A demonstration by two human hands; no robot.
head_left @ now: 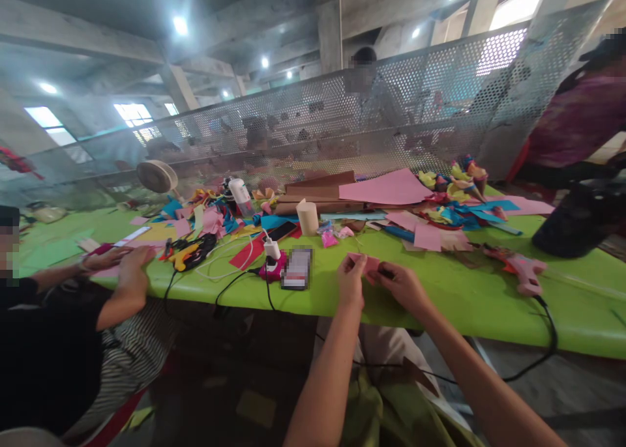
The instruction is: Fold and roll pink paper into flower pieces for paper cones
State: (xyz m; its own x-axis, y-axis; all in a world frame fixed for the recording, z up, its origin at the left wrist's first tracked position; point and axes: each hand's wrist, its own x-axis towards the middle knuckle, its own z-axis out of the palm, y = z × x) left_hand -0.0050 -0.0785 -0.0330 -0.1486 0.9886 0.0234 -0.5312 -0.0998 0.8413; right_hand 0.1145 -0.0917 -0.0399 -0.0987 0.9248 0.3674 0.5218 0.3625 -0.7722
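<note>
Both my hands hold a small pink paper piece [370, 264] just above the front edge of the green table [469, 297]. My left hand [351, 279] pinches its left side with fingers closed. My right hand [402, 283] grips its right side, fingers curled round it. A phone [296, 268] lies flat on the table just left of my left hand, and a pink glue gun [521, 269] lies to the right of my right hand.
Scraps of pink, blue and yellow paper, cardboard sheets [317, 196], a cream paper roll [308, 217], a white bottle [241, 197] and cables cover the table's far half. A seated person's hands [128, 264] work at the left. Another person [577, 134] stands right. A perforated metal fence [420, 108] lines the back.
</note>
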